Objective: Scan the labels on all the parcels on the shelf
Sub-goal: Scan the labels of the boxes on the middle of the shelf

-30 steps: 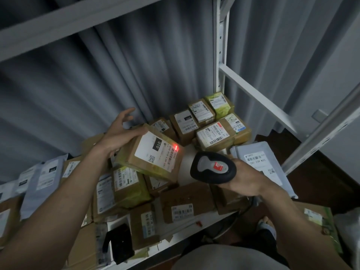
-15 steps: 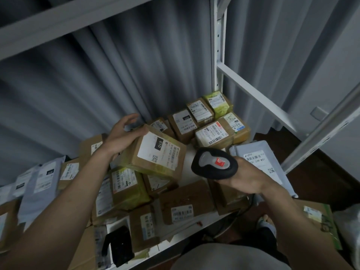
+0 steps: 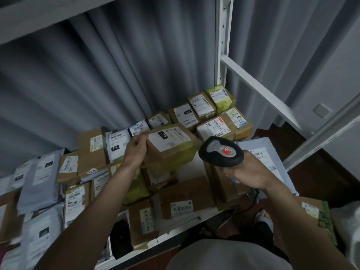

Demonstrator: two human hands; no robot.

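Left hand (image 3: 135, 152) has lowered the "010" cardboard parcel (image 3: 171, 148) onto the mid-shelf pile, fingers curled on its left edge. Right hand (image 3: 246, 172) grips scanner (image 3: 221, 151); red beam gone, scan probably logged.

- The brown box (image 3: 171, 151) in the left hand (image 3: 136, 151) has a white label with a black patch reading "010".
- The grey mailer (image 3: 116, 147) just left of that box carries a black tag, also "010".
- A brown parcel (image 3: 91, 152) further left bears a small oval sticker reading "2214".
- Other labels show barcodes; their print is too small to read.
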